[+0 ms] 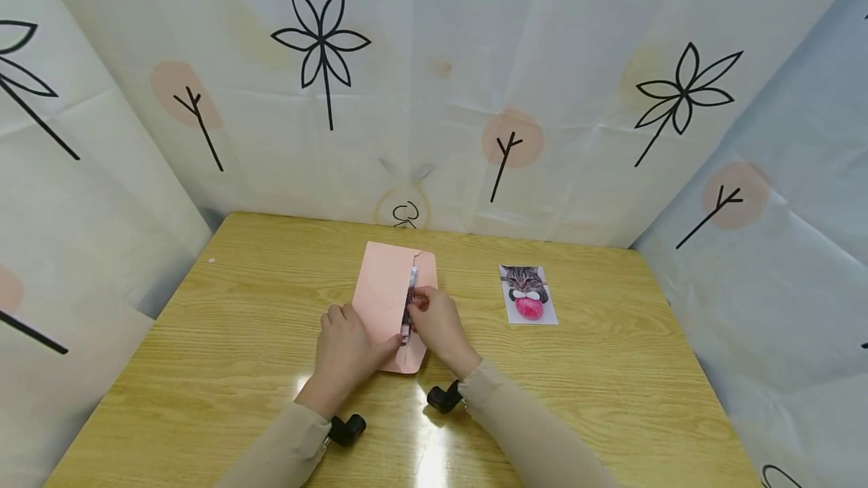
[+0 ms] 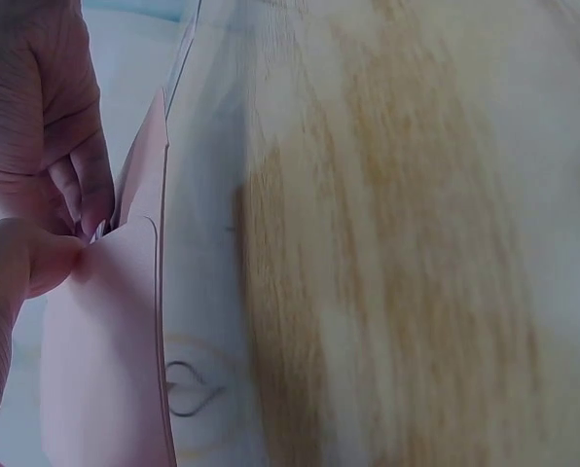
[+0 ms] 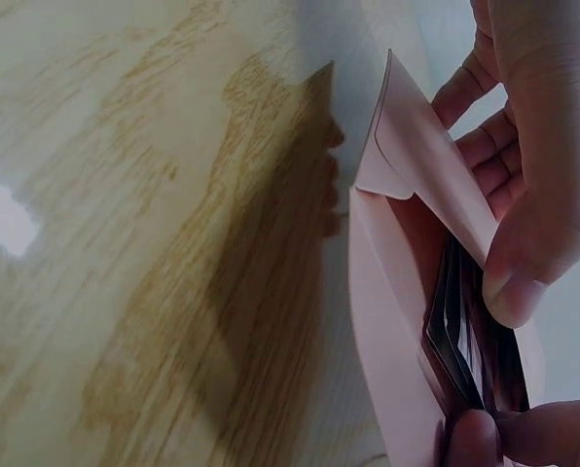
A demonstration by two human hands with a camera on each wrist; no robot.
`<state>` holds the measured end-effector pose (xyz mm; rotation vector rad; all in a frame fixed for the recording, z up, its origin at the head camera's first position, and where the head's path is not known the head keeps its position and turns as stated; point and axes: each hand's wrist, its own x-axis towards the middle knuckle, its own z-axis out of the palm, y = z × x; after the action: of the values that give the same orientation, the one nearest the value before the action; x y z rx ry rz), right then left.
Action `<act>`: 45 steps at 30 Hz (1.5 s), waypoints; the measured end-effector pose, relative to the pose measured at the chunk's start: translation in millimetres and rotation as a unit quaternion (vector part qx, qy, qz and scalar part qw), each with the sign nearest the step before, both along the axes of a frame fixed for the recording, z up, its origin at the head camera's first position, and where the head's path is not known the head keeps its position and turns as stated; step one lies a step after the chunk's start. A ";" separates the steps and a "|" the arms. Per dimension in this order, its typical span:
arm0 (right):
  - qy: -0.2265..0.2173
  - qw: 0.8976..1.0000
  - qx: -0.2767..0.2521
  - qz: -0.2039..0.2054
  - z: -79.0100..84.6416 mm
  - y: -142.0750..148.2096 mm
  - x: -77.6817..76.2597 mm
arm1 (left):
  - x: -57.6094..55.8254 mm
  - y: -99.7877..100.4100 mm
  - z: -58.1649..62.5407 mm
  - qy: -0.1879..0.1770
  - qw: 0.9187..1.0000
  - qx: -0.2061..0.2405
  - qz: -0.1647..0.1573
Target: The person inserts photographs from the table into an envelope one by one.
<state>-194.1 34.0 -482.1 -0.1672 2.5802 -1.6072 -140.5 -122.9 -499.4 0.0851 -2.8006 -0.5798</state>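
Fingers (image 3: pixel 524 282) of the right hand (image 1: pixel 441 326) are curled and pinch a thin stack of photo prints (image 3: pixel 465 360) at the mouth of a pink envelope (image 1: pixel 388 292); in the right wrist view, at the lower right of the frame, the dark edges of the prints sit partly inside the pocket, with the thumb pressing from above and another fingertip below. Left hand (image 1: pixel 346 352) pinches the near edge of the same envelope, thumb against forefinger in the left wrist view at the left of the frame, holding the opening apart. The flap stands open and raised. In the head view the envelope lies at the centre of the frame on the wooden surface (image 1: pixel 610 398), its near end lifted slightly by the two hands. A separate cat photo (image 1: pixel 528 294) lies flat on the surface to the right of centre, well apart from the envelope. Assessment: the step in hand appears to be seating prints in the pocket; it would go best with the left pinch keeping the mouth wide, the prints kept square to the opening, and the corners clear of the flap fold so nothing creases or snags. Patterned sheeting (image 1: pixel 407 96) encloses the upper frame.
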 end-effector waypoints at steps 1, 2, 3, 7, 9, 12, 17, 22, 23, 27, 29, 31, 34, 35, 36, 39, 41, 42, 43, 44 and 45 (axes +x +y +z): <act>0.003 1.000 0.005 -0.002 -0.2 -0.3 0.4 | -0.1 -0.1 0.0 0.001 1.000 0.000 0.000; 0.006 1.000 0.009 -0.002 0.1 -0.6 0.9 | -0.2 -0.2 0.0 0.002 1.000 0.000 -0.001; 0.010 1.000 0.014 -0.004 0.2 -0.9 1.3 | -0.3 -0.3 -0.1 0.002 1.000 0.000 -0.001; 0.022 0.999 0.036 -0.007 1.3 -1.8 2.3 | -1.0 -0.8 -0.5 0.002 1.000 -0.003 0.000; 0.023 0.999 0.040 -0.005 2.1 -2.4 2.6 | -1.5 -1.0 -0.8 0.002 1.000 -0.005 0.000; 0.002 1.000 0.026 -0.001 2.8 -2.8 3.0 | -1.8 -1.5 -1.3 0.001 1.000 -0.006 0.000; -0.050 0.999 -0.017 0.007 2.9 -2.5 3.1 | -2.5 -2.7 -2.2 0.002 1.000 -0.002 0.002; -0.067 0.997 -0.032 0.014 5.0 -0.9 2.5 | -3.7 -3.6 -3.5 -0.003 1.000 -0.006 0.003; -0.067 0.997 -0.035 0.016 5.5 -0.3 2.4 | -3.9 -3.8 -3.7 -0.006 1.000 -0.006 0.004; -0.036 0.999 -0.021 0.025 7.8 5.1 3.0 | -3.9 -4.5 -3.8 -0.018 1.000 -0.003 0.004; -0.004 1.000 -0.006 0.026 9.4 11.1 3.5 | -4.0 -5.1 -3.3 -0.022 1.000 -0.004 0.005; 0.026 0.999 0.000 0.019 12.1 19.1 3.3 | -4.0 -6.1 -3.0 -0.024 1.000 -0.003 0.006; 0.056 0.998 0.000 -0.001 17.8 34.3 1.2 | -4.3 -7.9 -2.2 -0.033 0.999 -0.003 0.008; 0.061 0.998 -0.001 -0.010 19.7 40.1 -0.4 | -4.3 -8.5 -1.7 -0.035 0.999 -0.001 0.007; 0.064 0.998 0.004 -0.019 21.1 46.2 -2.2 | -4.3 -9.0 -1.2 -0.038 0.999 0.002 0.006; 0.064 0.997 0.017 -0.044 23.0 66.8 -9.2 | -4.4 -9.9 -0.2 -0.046 0.999 0.007 0.005; 0.060 0.996 0.028 -0.061 22.1 81.2 -14.5 | -4.4 -10.0 0.0 -0.050 0.999 0.009 0.003; 0.058 0.996 0.033 -0.067 21.4 88.5 -16.8 | -4.3 -10.0 0.0 -0.052 0.999 0.010 0.003; 0.055 0.995 0.035 -0.073 20.7 95.5 -19.0 | -4.2 -9.9 -0.1 -0.054 0.998 0.012 0.003; 0.053 0.995 0.042 -0.080 19.5 102.2 -21.2 | -4.0 -9.7 0.0 -0.056 0.998 0.013 0.003; 0.051 0.994 0.046 -0.085 18.7 108.7 -22.9 | -3.7 -9.6 0.1 -0.058 0.998 0.015 0.002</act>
<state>-216.9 142.8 -463.4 -0.0232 2.8104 -1.5651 -144.2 -132.5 -499.4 0.1357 -2.9029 -0.6346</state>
